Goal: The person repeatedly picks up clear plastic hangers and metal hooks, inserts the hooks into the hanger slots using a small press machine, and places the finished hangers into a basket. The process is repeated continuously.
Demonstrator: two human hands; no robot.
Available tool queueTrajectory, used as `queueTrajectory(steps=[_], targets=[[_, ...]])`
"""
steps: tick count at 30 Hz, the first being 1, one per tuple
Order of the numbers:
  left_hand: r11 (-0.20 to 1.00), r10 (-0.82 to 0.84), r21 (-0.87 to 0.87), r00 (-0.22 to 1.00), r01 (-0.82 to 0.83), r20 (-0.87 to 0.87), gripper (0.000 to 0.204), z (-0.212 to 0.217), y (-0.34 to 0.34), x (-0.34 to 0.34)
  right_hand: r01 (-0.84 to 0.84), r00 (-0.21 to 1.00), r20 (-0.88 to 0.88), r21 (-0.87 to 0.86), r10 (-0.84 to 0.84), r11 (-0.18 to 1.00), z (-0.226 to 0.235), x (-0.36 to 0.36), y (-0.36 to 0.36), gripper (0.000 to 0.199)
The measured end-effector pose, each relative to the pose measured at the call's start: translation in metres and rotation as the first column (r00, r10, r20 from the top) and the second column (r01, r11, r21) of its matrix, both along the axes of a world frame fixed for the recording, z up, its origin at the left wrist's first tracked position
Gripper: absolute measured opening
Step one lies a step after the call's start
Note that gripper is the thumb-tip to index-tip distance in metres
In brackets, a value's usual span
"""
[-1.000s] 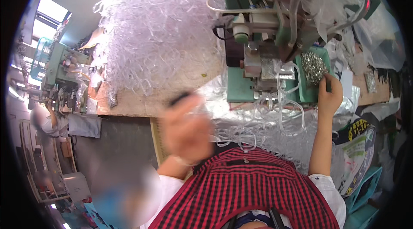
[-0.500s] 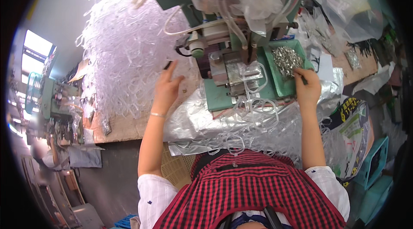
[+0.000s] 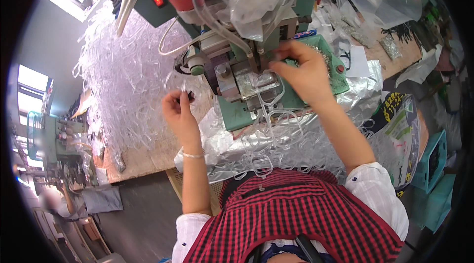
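My left hand (image 3: 178,117) is over the table beside a big heap of clear plastic straps (image 3: 123,75). Its thumb and forefinger pinch what looks like one clear strap at the heap's edge. My right hand (image 3: 306,73) is at the green press machine (image 3: 232,117), fingertips slightly blurred close to the press head. Its fingers are closed, and anything small between them is hidden. Below the head, a clear strap loop (image 3: 269,96) lies over the metal block (image 3: 244,82) and trails toward me. Behind my right wrist, a green tray (image 3: 338,82) holds small silvery metal parts.
More clear straps (image 3: 276,152) lie heaped on silver sheeting (image 3: 217,142) at the near edge. A clear hose (image 3: 202,11) and plastic bag (image 3: 247,1) hang on the machine. Teal crates (image 3: 429,164) stand at right. Another person works at a machine at far left.
My right hand has left the tray of metal parts and moved left to the press head. My left hand has gone from spread fingers to a pinch. The view has shifted.
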State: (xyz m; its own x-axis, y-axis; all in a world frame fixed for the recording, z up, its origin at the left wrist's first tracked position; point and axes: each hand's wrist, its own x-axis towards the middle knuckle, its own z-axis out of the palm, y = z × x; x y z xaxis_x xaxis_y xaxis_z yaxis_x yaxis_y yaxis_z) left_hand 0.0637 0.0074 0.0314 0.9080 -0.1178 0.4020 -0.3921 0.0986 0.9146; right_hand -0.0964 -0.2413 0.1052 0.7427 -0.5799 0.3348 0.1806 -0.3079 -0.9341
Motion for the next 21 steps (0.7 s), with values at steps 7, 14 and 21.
queueTrajectory(steps=[7, 14, 21], targets=[[0.968, -0.041, -0.247, 0.999, 0.035, -0.02, 0.008, 0.024, 0.002, -0.027, 0.007, 1.0, 0.02, 0.149, -0.01, 0.989, -0.005, 0.002, 0.021, 0.048], [0.918, -0.179, -0.24, 0.871, 0.314, 0.458, 0.016, 0.123, -0.046, -0.039, -0.191, 0.965, 0.245, 0.408, 0.095, 0.893, -0.009, 0.016, 0.033, 0.052], [0.93, -0.342, 0.132, 0.677, 0.343, 0.652, 0.02, 0.102, -0.041, -0.066, -0.02, 0.999, 0.026, -0.156, 0.024, 0.988, -0.013, -0.022, -0.004, 0.029]])
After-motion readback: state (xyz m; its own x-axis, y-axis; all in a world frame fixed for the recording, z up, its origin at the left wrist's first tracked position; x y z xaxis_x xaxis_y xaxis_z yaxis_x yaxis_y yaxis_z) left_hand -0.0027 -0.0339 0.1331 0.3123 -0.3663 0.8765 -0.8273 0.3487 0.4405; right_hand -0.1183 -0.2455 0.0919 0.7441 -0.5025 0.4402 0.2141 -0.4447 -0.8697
